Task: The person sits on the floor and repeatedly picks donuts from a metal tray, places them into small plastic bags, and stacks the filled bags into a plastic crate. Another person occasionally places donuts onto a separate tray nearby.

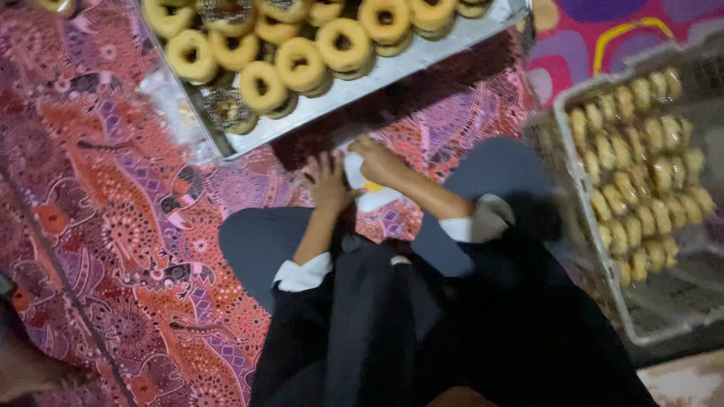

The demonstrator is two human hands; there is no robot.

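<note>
One head-worn camera looks steeply down, fairly close and somewhat blurred, over the lap onto the patterned cloth (113, 226).

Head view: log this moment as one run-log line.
left hand: touching white packet | right hand: gripping same packet | metal tray of doughnuts ahead | crate at right
</note>
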